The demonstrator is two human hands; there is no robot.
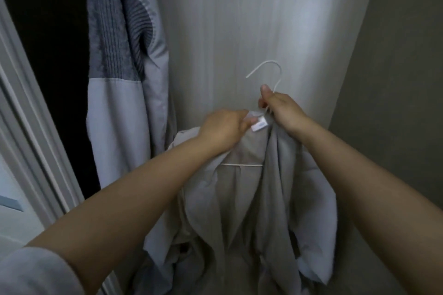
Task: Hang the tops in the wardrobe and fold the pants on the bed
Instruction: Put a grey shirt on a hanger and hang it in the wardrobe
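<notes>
A soft grey sleeve (36,273) covers the left upper arm at the near edge; both forearms reach forward, bare. Between them hangs a limp, matte grey-beige top (247,199), creased in long folds, draped on a thin white wire hanger (268,72) in front of the wardrobe's pale streaked back panel (227,19). The left hand (225,129) pinches the collar beside a small white label (260,125); the right hand (282,110) grips the hanger's neck, thumb up. Farther left hangs a smooth pale garment with ribbed knit panel (119,55).
</notes>
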